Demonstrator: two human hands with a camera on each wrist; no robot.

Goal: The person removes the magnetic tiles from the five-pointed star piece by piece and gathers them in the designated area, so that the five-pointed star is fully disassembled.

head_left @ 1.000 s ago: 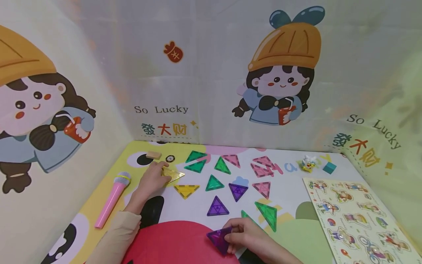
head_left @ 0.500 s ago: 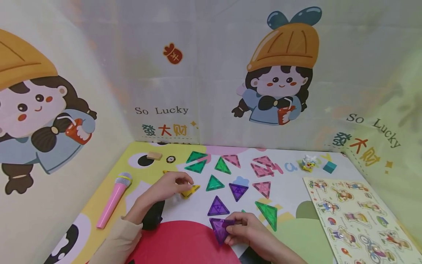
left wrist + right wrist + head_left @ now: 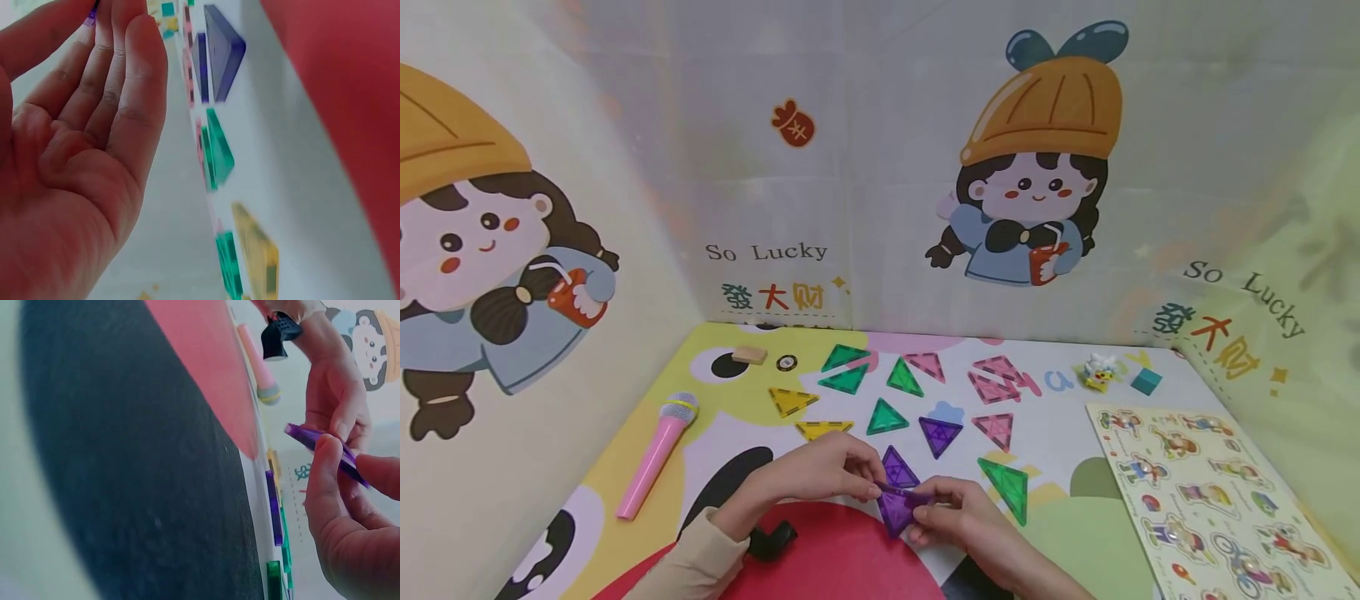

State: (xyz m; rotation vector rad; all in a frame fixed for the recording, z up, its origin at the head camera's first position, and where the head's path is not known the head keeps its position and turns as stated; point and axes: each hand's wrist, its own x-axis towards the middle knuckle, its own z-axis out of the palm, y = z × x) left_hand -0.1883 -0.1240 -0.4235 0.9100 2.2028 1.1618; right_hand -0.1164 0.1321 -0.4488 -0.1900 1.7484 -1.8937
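A purple triangular magnetic tile (image 3: 895, 515) is held up between both hands over the red part of the mat. My right hand (image 3: 958, 512) pinches its right side between thumb and fingers. At the tile's upper left corner, my left hand (image 3: 823, 473) pinches with thumb and fingertips. The right wrist view shows the held tile (image 3: 303, 435) nearly edge-on. Just beyond the hands lies a purple triangle tile (image 3: 900, 471), partly covered, with another purple triangle tile (image 3: 940, 435) behind it. A long green triangle tile (image 3: 1006, 487) lies right of the right hand.
Yellow (image 3: 792, 402), green (image 3: 887, 417) and pink (image 3: 996, 429) triangle tiles lie across the mat. A pink toy microphone (image 3: 657, 454) is at left, a picture puzzle board (image 3: 1217, 500) at right. A wooden block (image 3: 749, 356), small figure (image 3: 1099, 372) and teal cube (image 3: 1146, 382) sit farther back.
My left hand has left the yellow tile at the back left and come right and nearer, to the purple tile. My right hand keeps holding that tile, now raised slightly and turned.
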